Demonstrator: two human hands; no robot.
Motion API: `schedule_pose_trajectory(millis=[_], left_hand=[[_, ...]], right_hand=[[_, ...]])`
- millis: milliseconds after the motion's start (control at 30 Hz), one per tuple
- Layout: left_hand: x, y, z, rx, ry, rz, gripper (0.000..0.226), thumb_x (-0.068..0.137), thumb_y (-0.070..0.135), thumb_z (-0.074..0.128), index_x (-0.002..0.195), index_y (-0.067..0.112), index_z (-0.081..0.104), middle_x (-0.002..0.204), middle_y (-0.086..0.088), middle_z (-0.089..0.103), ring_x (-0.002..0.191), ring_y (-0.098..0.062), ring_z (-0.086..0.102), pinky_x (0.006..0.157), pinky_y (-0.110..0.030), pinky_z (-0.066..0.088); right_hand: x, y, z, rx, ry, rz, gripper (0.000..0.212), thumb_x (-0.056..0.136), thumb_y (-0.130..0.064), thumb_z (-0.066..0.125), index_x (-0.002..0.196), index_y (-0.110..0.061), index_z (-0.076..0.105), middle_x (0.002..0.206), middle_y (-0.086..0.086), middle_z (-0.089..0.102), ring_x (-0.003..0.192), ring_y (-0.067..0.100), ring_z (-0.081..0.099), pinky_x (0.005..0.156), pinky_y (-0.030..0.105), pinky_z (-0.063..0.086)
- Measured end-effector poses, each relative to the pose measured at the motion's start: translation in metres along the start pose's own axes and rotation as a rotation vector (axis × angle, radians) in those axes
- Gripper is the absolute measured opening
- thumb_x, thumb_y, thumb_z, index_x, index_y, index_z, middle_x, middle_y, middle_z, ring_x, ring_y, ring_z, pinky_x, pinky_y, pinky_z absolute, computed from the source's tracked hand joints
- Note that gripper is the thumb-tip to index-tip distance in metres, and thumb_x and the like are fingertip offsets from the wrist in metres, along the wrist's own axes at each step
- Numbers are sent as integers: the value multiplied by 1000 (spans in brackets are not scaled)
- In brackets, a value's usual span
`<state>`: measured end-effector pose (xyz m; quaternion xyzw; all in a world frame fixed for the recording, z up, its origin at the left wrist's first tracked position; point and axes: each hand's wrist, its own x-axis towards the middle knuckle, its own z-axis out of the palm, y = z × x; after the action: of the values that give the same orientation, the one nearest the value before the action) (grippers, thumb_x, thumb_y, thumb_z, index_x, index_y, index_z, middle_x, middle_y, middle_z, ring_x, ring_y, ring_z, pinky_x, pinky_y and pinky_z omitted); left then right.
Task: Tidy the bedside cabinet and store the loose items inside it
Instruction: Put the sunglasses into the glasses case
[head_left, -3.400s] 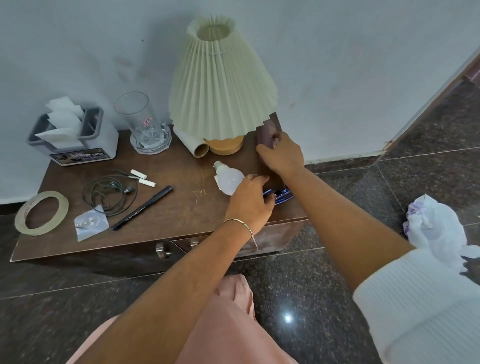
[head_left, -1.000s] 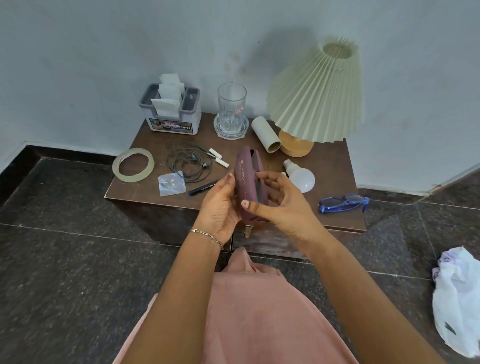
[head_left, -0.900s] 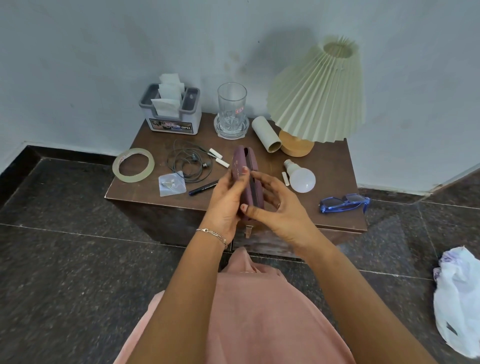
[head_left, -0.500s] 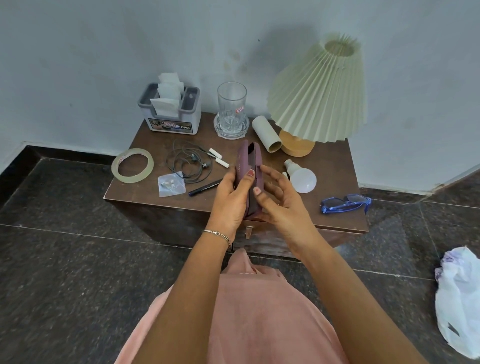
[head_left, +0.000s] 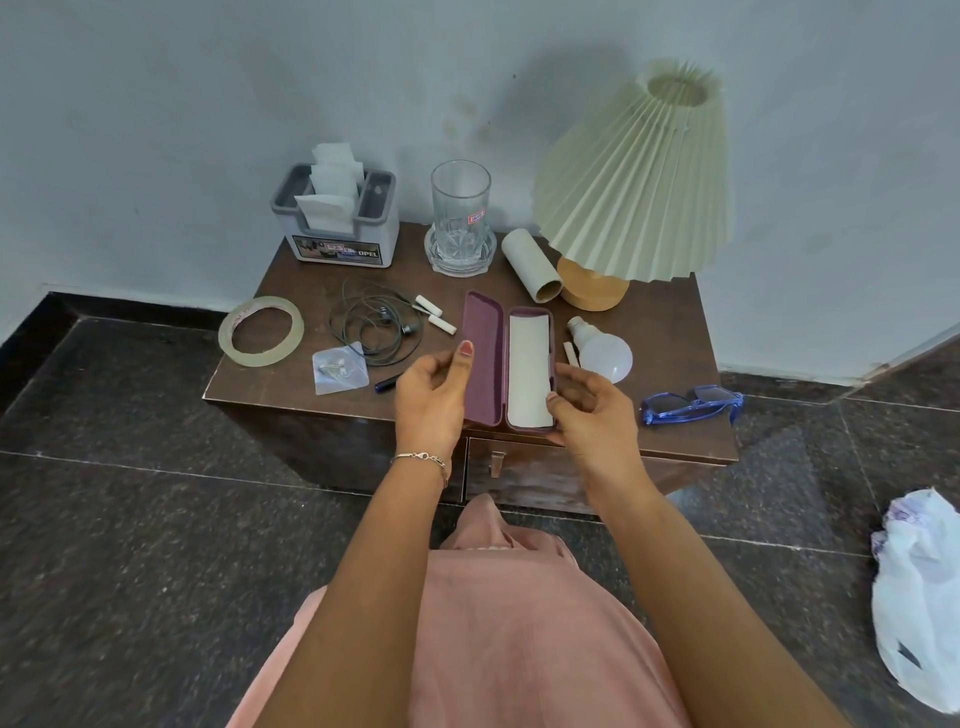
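Note:
A maroon glasses case (head_left: 485, 358) is spread wide open above the front of the brown bedside cabinet (head_left: 670, 332), a white cloth lying in its right half. My left hand (head_left: 431, 395) grips the left half, thumb on the inner lining. My right hand (head_left: 589, 410) holds the right half from below and the side. Blue glasses (head_left: 691, 402) lie at the cabinet's front right corner. A white bulb (head_left: 602, 351), black earphones (head_left: 371, 327), a tape ring (head_left: 261, 331), a small plastic bag (head_left: 340, 367), a pen (head_left: 387, 383) and two white sticks (head_left: 435, 314) lie loose on top.
At the back stand a tissue box (head_left: 337, 228), a drinking glass (head_left: 460, 218) on a coaster, a cardboard tube (head_left: 531, 265) and a pleated lamp (head_left: 639, 182). Two drawer fronts with a handle (head_left: 496, 462) face me. A white plastic bag (head_left: 919, 592) lies on the dark floor at right.
The case was shut and held upright between both hands; now its two halves are spread open, showing the white cloth. Earlier still, I took it from beside the lamp.

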<state>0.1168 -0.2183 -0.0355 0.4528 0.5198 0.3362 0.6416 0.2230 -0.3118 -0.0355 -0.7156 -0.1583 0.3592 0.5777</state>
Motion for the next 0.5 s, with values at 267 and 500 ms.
schedule_pose_trajectory(millis=[267, 500], left_hand=[[14, -14, 10, 168, -61, 32, 36, 92, 11, 58, 128, 10, 55, 116, -5, 65, 108, -17, 62, 96, -42, 52], [27, -20, 21, 297, -92, 110, 40, 97, 12, 49, 137, 13, 48, 134, -2, 57, 121, -13, 54, 106, -32, 43]], right_hand=[[19, 27, -1, -283, 107, -50, 37, 81, -8, 68, 118, -13, 66, 111, 3, 71, 99, 13, 67, 91, 44, 55], [27, 25, 1, -366, 112, -138, 41, 84, 0, 60, 124, -11, 62, 117, 1, 68, 103, 10, 65, 91, 19, 48]])
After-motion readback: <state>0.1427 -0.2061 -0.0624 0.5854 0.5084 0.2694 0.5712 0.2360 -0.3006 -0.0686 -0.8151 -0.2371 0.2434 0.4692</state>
